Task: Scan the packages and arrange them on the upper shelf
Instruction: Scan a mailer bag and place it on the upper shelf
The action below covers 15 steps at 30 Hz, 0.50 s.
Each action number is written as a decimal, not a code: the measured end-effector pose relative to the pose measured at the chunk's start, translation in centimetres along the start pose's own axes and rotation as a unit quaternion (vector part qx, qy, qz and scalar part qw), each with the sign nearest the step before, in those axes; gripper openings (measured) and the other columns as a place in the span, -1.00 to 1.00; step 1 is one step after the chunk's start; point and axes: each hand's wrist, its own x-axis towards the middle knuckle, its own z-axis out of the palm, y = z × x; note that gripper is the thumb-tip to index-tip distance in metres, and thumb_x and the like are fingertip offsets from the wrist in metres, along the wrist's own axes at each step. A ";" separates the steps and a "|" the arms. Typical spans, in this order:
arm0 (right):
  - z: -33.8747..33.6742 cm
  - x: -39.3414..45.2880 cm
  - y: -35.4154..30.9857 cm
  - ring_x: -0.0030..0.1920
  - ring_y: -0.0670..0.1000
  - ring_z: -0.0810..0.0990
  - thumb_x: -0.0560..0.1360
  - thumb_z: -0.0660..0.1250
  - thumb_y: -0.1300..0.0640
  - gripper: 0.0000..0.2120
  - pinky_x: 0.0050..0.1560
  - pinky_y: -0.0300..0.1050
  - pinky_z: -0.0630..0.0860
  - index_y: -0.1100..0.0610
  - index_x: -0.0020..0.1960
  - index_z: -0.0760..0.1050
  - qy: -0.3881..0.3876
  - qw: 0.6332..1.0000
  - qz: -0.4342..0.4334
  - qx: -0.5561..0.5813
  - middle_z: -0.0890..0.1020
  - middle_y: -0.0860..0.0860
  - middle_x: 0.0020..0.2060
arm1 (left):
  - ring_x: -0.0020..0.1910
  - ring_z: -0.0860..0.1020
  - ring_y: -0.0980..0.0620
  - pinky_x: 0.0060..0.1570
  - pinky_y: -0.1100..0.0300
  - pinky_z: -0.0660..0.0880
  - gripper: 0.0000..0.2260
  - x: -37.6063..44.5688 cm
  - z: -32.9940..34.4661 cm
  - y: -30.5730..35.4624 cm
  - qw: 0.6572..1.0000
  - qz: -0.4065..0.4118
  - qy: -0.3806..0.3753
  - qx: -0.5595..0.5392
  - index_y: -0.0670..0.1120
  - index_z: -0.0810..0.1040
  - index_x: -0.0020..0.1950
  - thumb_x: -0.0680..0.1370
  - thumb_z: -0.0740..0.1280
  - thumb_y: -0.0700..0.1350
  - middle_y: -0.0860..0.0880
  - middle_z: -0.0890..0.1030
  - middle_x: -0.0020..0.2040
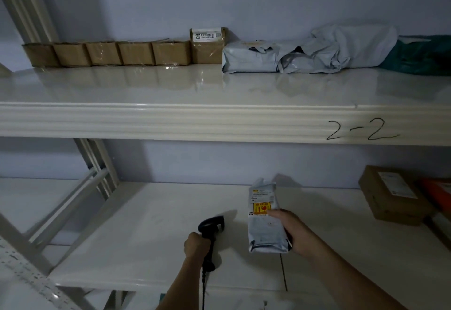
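Grey package [267, 224] in right hand [296, 233] grip; left hand [196, 244] grips scanner [211, 230].

A parcel storeroom; white metal shelving [219, 119] hand-marked "2-2" [361, 130]; taped brown cardboard boxes [122, 53] and grey plastic mailer bags [305, 53] in a row.

- On upper shelf [170, 85], against back: boxes [105, 53] left, bags [292, 53] right of them.
- Below upper shelf, on lower shelf [146, 212]: box [388, 195] far right.
- Over lower shelf: package [266, 222] in right hand [295, 231]; scanner [211, 234] in left hand [196, 245], left of package.
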 end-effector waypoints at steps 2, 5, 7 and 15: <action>0.3 0.8 -0.7 0.09 0.31 0.68 0.46 0.45 0.13 -0.49 0.09 0.27 0.61 0.24 0.37 0.44 0.039 0.999 -0.009 -0.012 0.66 0.29 0.13 | 0.29 0.34 -0.22 0.24 -0.03 0.37 -0.70 -1.4 -0.2 1.5 0.999 -0.026 0.043 0.009 -0.13 0.42 0.26 0.56 0.26 -0.07 -0.23 0.36 0.30; 0.6 1.8 -1.7 0.06 0.28 0.70 0.35 0.53 0.12 -0.31 -0.07 0.19 0.65 0.13 0.41 0.35 0.043 0.998 -0.035 0.016 0.63 0.27 0.17 | 0.34 0.27 -0.22 0.30 -0.05 0.29 -0.67 -4.1 -0.7 5.1 0.993 0.048 0.096 -0.053 -0.05 0.41 0.35 0.58 0.25 -0.08 -0.22 0.31 0.36; 1.0 1.3 -2.6 0.07 0.28 0.69 0.43 0.47 0.16 -0.43 -0.07 0.15 0.65 0.14 0.40 0.38 0.034 0.998 -0.051 0.017 0.64 0.27 0.17 | 0.26 0.41 -0.16 0.22 0.06 0.40 -0.68 -5.7 -0.8 7.7 0.987 0.106 0.071 -0.098 -0.03 0.43 0.36 0.60 0.23 -0.07 -0.20 0.41 0.33; 2.6 -2.9 -4.7 0.02 0.30 0.70 0.53 0.36 0.18 -0.73 0.14 0.36 0.57 0.18 0.22 0.60 0.019 0.995 -0.091 -0.022 0.71 0.27 0.00 | 0.05 0.65 -0.09 0.06 0.01 0.62 -0.70 -11.9 0.5 11.4 0.923 0.197 -0.140 -0.300 -0.07 0.43 0.37 0.65 0.21 -0.06 -0.16 0.63 0.14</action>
